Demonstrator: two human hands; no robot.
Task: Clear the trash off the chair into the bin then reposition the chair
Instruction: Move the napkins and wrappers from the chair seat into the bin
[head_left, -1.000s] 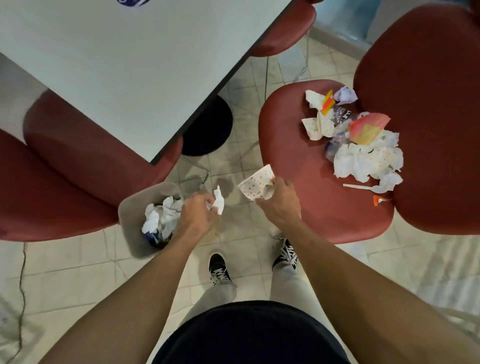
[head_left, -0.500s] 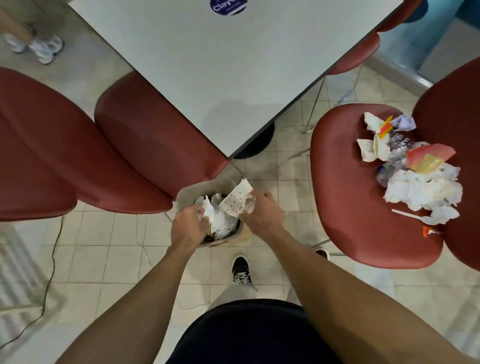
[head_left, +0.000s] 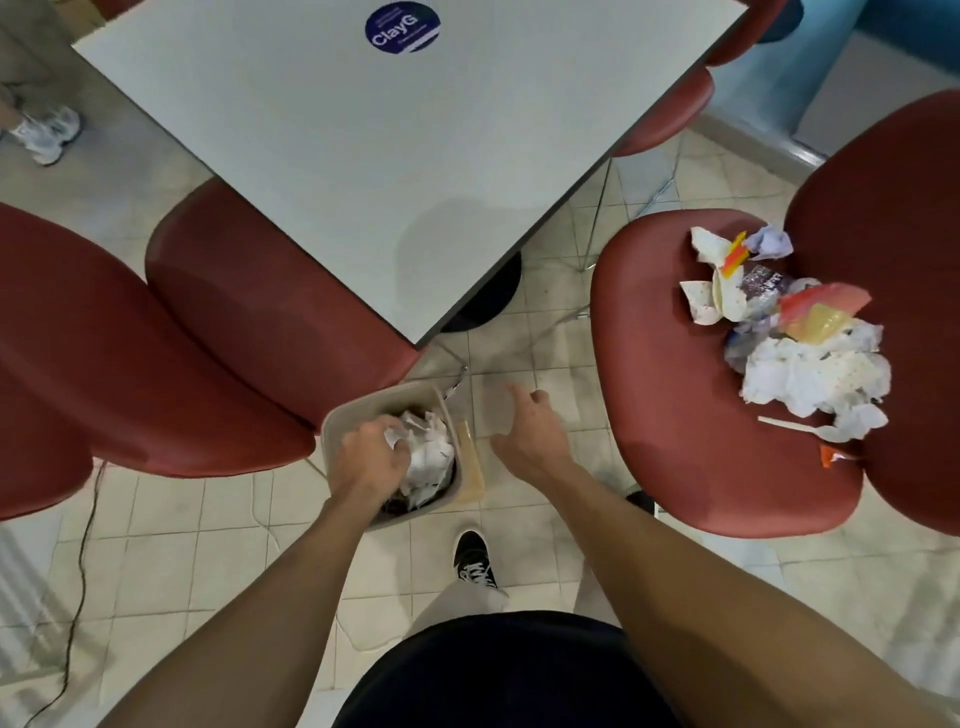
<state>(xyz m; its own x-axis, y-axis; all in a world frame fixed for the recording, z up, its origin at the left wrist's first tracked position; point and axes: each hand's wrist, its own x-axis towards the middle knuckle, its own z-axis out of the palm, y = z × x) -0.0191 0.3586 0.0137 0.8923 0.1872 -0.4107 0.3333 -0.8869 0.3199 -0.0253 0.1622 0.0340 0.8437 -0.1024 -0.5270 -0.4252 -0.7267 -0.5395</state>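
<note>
Trash (head_left: 795, 332) lies heaped on the seat of the red chair (head_left: 675, 415) at about three o'clock from the person's hands — crumpled white paper, torn dotted paper pieces, a pink and yellow wrapper, a white plastic spoon (head_left: 795, 427) at the near edge of the heap and a small orange scrap just beyond it. The beige bin (head_left: 343, 415) stands on the tiled floor at twelve o'clock from the person's feet, tucked against the corner of the white table (head_left: 389, 156) and touching the seat of another red chair (head_left: 249, 322) at its nine o'clock; crumpled white paper (head_left: 428, 457) fills it. The left hand (head_left: 366, 460) hangs over the mouth of the bin, fingers curled downward into the paper; whether they grip any piece cannot be told. The right hand (head_left: 524, 431) is clear of the bin at its three o'clock, over bare floor — fingers loosely spread, holding nothing. A round blue sticker (head_left: 402, 26) marked "ClayG" sits on the table at its far edge. One black shoe (head_left: 475, 558) shows on the tiles below the hands.
</note>
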